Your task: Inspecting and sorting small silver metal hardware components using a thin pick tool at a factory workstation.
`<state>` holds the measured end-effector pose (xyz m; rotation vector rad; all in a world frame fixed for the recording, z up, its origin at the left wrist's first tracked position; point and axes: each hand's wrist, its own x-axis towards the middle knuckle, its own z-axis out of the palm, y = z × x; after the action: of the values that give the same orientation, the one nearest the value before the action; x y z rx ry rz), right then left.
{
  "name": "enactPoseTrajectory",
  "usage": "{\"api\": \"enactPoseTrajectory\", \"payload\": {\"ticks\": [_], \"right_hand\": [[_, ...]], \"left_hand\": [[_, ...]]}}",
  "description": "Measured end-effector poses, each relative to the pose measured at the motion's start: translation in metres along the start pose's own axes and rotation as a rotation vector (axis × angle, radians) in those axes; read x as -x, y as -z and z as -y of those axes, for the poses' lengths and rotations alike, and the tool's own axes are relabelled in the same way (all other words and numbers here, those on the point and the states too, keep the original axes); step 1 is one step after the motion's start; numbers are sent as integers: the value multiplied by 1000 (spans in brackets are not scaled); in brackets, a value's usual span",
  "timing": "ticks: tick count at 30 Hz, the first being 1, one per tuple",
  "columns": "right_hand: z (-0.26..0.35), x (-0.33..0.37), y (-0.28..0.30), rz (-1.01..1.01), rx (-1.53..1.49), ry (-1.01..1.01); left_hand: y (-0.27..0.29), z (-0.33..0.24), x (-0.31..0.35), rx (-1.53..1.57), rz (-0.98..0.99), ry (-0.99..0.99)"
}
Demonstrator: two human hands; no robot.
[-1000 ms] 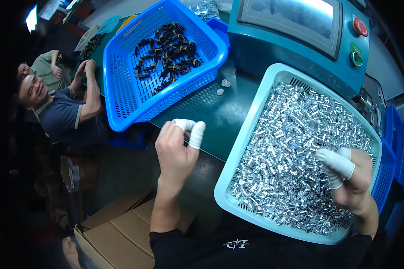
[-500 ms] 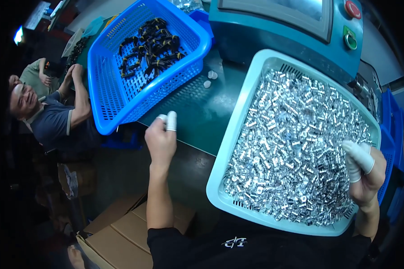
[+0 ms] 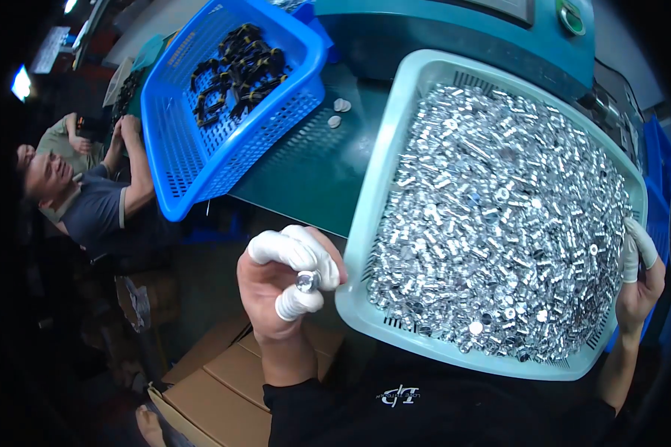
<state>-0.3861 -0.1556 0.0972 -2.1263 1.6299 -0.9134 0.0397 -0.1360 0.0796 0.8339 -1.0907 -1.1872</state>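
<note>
In front of the basket's near left corner, my left hand (image 3: pixel 287 279) is curled, with white finger cots on several fingertips and the thumb. It pinches a small shiny metal part (image 3: pixel 306 281) between thumb and fingers. At the right side of the pale green basket (image 3: pixel 369 201), my right hand (image 3: pixel 638 272) has its white-cotted fingers closed over the rim. This basket is filled with a mass of small silvery metal parts (image 3: pixel 499 216), cylindrical pieces among them.
A blue perforated basket (image 3: pixel 194 160) holding black cable bundles (image 3: pixel 238 74) with yellow bands stands at the far left of the green table (image 3: pixel 298 182). Small pale discs (image 3: pixel 335 121) lie beside it. Behind is a teal machine (image 3: pixel 455 45). Cardboard boxes (image 3: pixel 224 380) stand below; two people sit at left.
My left hand has come nearer and turned, now showing a metal part in its fingers. My right hand has moved outward from above the parts to the basket's right rim. The view has shifted.
</note>
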Motion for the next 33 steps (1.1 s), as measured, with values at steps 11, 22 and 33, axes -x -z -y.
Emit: {"api": "enactPoseTrajectory", "payload": {"ticks": [11,22,33], "right_hand": [[-3,7,-4,-9,20,45],[-20,13,-9,-38,-32,62],[-27,16,-9,-24,-106,-50]], "left_hand": [[-53,-2,-15,-667,144,-319],[-85,-7,-31,-886,202,-485],[-86,10,-27,-449,351,-10]]}}
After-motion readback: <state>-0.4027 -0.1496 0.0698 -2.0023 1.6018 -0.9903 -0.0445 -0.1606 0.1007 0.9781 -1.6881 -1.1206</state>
